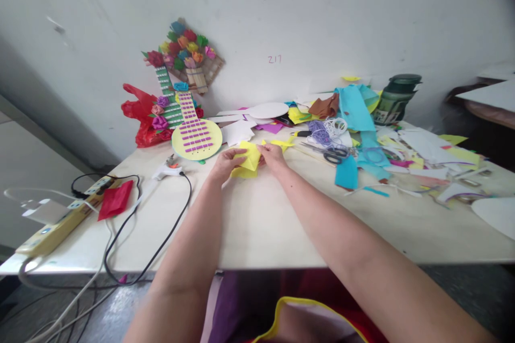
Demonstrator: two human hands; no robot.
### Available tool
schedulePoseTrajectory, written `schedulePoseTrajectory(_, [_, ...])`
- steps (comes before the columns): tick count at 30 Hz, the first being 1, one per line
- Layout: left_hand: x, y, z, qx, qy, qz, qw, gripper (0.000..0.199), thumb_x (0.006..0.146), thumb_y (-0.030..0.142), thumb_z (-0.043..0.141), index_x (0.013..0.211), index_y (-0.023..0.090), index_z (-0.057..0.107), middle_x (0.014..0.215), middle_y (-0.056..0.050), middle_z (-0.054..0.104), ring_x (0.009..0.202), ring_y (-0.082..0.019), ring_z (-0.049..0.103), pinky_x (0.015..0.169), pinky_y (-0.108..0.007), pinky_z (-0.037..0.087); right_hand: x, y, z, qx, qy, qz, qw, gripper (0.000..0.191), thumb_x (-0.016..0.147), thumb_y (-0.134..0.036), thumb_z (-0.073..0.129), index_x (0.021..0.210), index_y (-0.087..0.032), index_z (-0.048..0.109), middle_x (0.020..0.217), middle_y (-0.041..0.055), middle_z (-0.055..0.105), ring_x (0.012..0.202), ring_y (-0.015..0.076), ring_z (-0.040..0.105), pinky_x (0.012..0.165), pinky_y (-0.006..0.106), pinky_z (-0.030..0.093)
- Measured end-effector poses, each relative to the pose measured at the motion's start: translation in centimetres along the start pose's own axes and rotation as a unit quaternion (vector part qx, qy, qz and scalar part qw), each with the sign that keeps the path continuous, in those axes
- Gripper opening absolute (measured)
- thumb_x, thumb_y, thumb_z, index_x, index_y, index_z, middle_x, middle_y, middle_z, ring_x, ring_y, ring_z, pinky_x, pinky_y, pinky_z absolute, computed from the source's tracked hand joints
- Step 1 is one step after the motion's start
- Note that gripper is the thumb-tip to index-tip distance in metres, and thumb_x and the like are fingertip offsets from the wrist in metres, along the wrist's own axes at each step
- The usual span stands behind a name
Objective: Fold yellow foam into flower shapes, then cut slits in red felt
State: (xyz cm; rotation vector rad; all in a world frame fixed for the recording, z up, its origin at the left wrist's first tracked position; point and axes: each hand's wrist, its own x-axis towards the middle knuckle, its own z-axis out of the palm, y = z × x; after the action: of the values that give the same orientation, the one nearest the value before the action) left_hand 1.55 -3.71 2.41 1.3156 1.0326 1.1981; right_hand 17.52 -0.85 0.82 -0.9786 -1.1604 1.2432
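Note:
A piece of folded yellow paper (pixel 250 158) is held between my two hands above the middle of the white table (pixel 257 225). My left hand (pixel 228 164) pinches its left edge between thumb and fingers. On the opposite side, my right hand (pixel 272 154) grips the right edge with the fingertips. More yellow paper shows just beneath the piece and behind my right hand. To the left stands a yellow disc-shaped craft (pixel 197 139) with purple strips, near a white glue gun (pixel 167 171).
Scissors (pixel 336 155), yarn (pixel 336 127), blue paper (pixel 346 172) and scraps cover the right side, with a green bottle (pixel 392 102) behind. A power strip (pixel 52 236), cables and a red packet (pixel 116 200) lie left. Paper flowers (pixel 189 45) lean on the wall.

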Motion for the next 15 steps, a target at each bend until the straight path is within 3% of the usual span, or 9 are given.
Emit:
schedulePoseTrajectory(8, [0.18,-0.25,-0.55,0.018,0.013,0.016,1.0,0.044,0.053,0.03,0.076,0.093,0.014,0.066,0.074,-0.003,0.066,0.06,-0.011,0.058,0.061,-0.026,0.045,-0.32,-0.41,-0.09,0.011,-0.024,0.006,1.0,0.009,0.073,-0.024,0.057,0.072,-0.015,0.06,0.056,-0.0009,0.06,0.048,0.0116,0.055,0.043,0.022,0.045])
schedulePoseTrajectory(15, [0.13,-0.18,-0.85,0.03,-0.001,0.0,1.0,0.043,0.054,0.029,0.076,0.093,0.014,0.066,0.077,-0.004,0.067,0.063,-0.013,0.06,0.062,-0.026,0.045,0.02,-0.39,-0.72,0.027,-0.067,0.019,0.997,0.017,0.07,-0.023,0.061,0.085,-0.015,0.062,0.065,0.0002,0.063,0.051,0.012,0.057,0.043,0.023,0.045])
